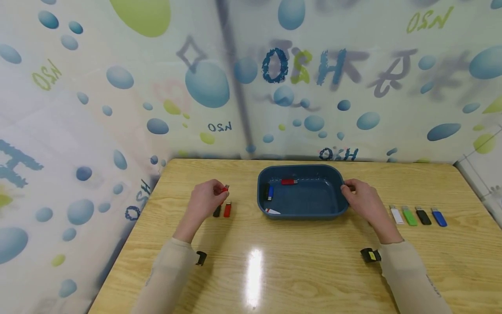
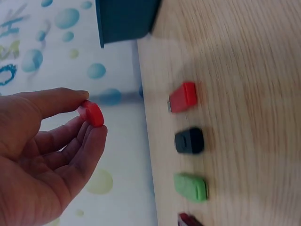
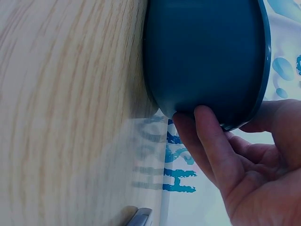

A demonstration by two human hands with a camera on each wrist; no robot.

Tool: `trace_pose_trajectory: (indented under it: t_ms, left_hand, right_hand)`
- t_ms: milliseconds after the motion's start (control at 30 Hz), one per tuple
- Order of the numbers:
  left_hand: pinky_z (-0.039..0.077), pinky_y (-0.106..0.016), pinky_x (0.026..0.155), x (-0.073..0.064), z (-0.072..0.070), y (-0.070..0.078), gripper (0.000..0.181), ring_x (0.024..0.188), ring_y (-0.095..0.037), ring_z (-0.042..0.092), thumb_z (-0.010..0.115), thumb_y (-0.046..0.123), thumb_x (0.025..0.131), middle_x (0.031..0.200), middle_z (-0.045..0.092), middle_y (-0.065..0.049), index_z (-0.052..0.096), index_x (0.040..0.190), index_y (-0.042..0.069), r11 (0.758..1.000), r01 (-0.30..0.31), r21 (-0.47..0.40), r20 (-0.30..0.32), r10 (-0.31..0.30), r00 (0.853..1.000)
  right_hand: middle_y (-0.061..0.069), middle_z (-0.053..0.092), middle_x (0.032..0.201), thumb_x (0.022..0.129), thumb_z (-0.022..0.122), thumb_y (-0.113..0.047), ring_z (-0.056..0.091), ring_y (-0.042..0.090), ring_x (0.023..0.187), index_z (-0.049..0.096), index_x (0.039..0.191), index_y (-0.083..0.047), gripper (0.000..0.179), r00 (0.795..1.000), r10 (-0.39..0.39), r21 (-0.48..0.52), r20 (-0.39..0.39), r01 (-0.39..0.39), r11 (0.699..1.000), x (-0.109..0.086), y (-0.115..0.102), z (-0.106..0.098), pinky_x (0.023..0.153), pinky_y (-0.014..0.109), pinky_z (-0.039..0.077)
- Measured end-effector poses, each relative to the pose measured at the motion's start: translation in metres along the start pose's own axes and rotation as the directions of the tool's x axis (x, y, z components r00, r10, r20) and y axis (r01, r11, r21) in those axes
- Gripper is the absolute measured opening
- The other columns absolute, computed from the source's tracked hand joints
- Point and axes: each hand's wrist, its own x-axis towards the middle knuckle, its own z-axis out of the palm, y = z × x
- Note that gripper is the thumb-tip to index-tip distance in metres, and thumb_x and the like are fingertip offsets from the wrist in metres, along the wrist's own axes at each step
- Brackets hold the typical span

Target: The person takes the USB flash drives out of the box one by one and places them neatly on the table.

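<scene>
Pinched between the thumb and fingers of my left hand [image 1: 206, 198] is a red USB flash drive [image 2: 92, 113], held above the table left of a dark blue plastic bin [image 1: 310, 199]. My right hand [image 1: 361, 198] grips the bin's right rim, with the thumb at the rim and fingers against the outer wall [image 3: 202, 61]. Inside the bin lie a red flash drive [image 1: 289, 182], a blue one [image 1: 270, 192], a black one beside it and a white one [image 1: 273, 211]. Below my left hand, another red drive [image 1: 227, 209] and a black drive [image 1: 217, 211] lie on the table.
A green drive [image 2: 191, 187] and a dark red piece [image 2: 189, 220] continue the left row. Right of the bin, white [image 1: 396, 215], green [image 1: 409, 216], black [image 1: 423, 216] and blue [image 1: 439, 217] drives lie in a row. A patterned curtain [image 1: 251, 109] hangs behind the wooden table [image 1: 306, 261].
</scene>
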Motion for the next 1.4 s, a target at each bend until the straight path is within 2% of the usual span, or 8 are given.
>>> trace_pose_trajectory:
  t_ms: [267,600,867,1233,1400]
  left_hand:
    - [0.056,-0.045,0.077,-0.003,-0.019,-0.034,0.019,0.081,-0.024,0.067,0.069,0.017,0.098,0.093,0.073,-0.011,0.070,0.107,0.000,0.998,0.068,0.014,-0.009,-0.068,0.998]
    - [0.055,-0.045,0.073,-0.008,-0.036,-0.071,0.028,0.083,-0.028,0.068,0.064,0.021,0.101,0.099,0.073,-0.017,0.068,0.113,-0.003,0.985,0.168,0.027,-0.003,-0.168,0.986]
    - [0.051,-0.039,0.065,-0.011,-0.041,-0.087,0.026,0.078,-0.027,0.062,0.065,0.019,0.099,0.092,0.070,-0.017,0.068,0.106,-0.006,0.973,0.221,0.066,0.019,-0.222,0.975]
    - [0.052,-0.041,0.068,-0.010,-0.037,-0.104,0.027,0.079,-0.029,0.061,0.069,0.020,0.098,0.091,0.069,-0.018,0.069,0.103,-0.007,0.948,0.291,0.129,0.030,-0.297,0.954]
    - [0.049,-0.037,0.066,-0.009,-0.033,-0.112,0.024,0.078,-0.029,0.060,0.069,0.018,0.097,0.089,0.068,-0.017,0.070,0.097,-0.006,0.941,0.301,0.154,0.021,-0.308,0.951]
  right_hand:
    - [0.033,0.065,0.122,0.108,0.048,-0.021,0.067,0.042,0.101,0.055,0.135,0.017,0.047,1.000,0.028,-0.005,-0.008,-0.028,1.000,0.000,0.001,0.001,0.084,0.055,0.056]
    - [0.033,0.065,0.121,0.108,0.049,-0.020,0.067,0.044,0.101,0.054,0.135,0.018,0.047,1.000,0.005,-0.007,-0.004,-0.005,1.000,0.000,0.000,0.000,0.085,0.057,0.055]
    - [0.034,0.065,0.121,0.108,0.048,-0.020,0.065,0.045,0.103,0.054,0.135,0.018,0.047,1.000,0.014,-0.008,0.001,-0.014,1.000,-0.001,-0.001,0.001,0.086,0.057,0.055]
    - [0.034,0.065,0.121,0.109,0.048,-0.021,0.066,0.043,0.101,0.054,0.135,0.019,0.047,1.000,0.009,-0.010,0.001,-0.009,1.000,-0.001,-0.001,0.000,0.086,0.057,0.055]
    - [0.034,0.065,0.121,0.109,0.049,-0.021,0.066,0.043,0.101,0.054,0.135,0.018,0.048,1.000,0.009,-0.006,0.000,-0.009,1.000,-0.001,0.000,0.000,0.085,0.057,0.055]
